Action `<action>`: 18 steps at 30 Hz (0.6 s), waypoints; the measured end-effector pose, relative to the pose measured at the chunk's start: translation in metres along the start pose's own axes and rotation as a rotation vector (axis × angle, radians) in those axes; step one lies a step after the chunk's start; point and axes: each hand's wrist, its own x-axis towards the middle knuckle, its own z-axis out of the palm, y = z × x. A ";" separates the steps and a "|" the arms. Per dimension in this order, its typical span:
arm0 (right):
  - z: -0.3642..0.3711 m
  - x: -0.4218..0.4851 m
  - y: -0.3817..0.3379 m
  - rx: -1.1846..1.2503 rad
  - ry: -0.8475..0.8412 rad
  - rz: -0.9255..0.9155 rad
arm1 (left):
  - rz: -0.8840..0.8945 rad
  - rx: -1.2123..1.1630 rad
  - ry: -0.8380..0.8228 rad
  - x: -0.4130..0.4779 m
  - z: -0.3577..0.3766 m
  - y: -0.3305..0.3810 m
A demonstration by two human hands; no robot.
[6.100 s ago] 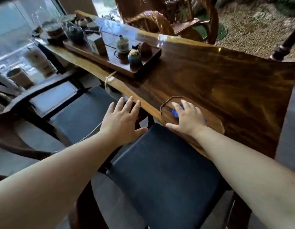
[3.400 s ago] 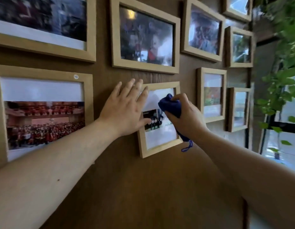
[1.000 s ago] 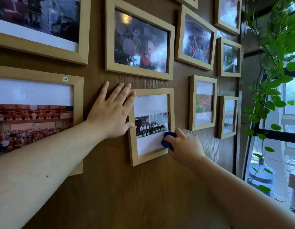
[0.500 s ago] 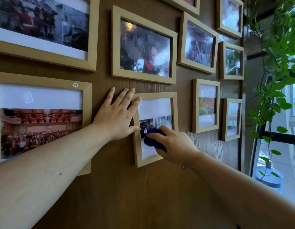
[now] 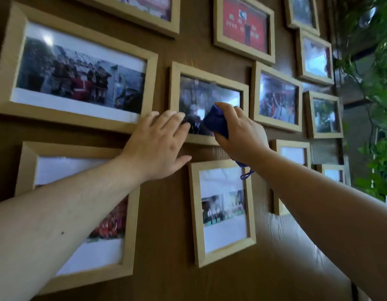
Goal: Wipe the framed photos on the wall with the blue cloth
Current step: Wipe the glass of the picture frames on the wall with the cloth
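At picture centre, the right hand [image 5: 238, 131] grips the bunched blue cloth [image 5: 216, 121] against the glass of a wood-framed photo [image 5: 207, 101] — the left hand [image 5: 155, 144], fingers spread flat, braces that frame's lower-left corner.

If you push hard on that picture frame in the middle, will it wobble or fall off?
It probably shifts easily: the left hand braces the middle frame while the right hand presses the blue cloth on it. Its thin wooden border suggests it is light. The shiny, reflective front looks like glass, so likely breakable.
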 end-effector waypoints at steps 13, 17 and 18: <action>0.022 0.101 -0.026 -0.046 0.127 -0.099 | -0.317 0.019 -0.127 0.055 0.013 -0.032; 0.029 0.097 -0.014 -0.061 0.135 -0.138 | -0.317 -0.005 -0.144 0.059 0.015 -0.034; 0.030 0.094 -0.007 -0.076 0.134 -0.147 | -0.315 -0.004 -0.142 0.059 0.016 -0.034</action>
